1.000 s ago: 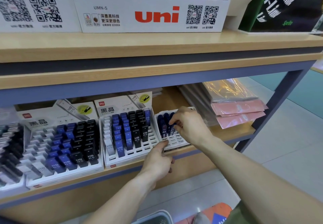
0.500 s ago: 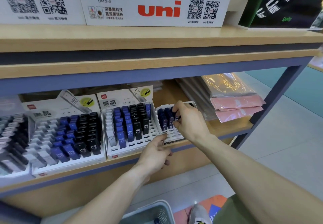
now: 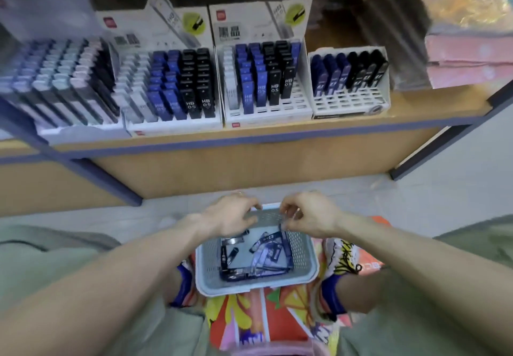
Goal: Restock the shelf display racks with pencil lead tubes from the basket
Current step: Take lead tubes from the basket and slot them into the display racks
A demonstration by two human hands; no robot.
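Pencil lead tubes [image 3: 268,253], blue and black, lie loose in the bottom of our grey basket [image 3: 301,247], which sits on the floor between our knees, near side of the shelf. Both our hands hover over the basket's far rim. Left hand [image 3: 231,215]: fingers curled down; what looks like a dark tube shows just under it, but blur hides whether it's gripped — cannot tell. Right hand [image 3: 308,215]: fingertips pinched together, seemingly on something thin and clear; too blurred to confirm. Hands are close, not touching. Far side, on the shelf [image 3: 277,133]: four display racks in a row. Rightmost small rack [image 3: 349,100] holds tubes only in its far rows. Pink packets [image 3: 469,61] stacked right of it.
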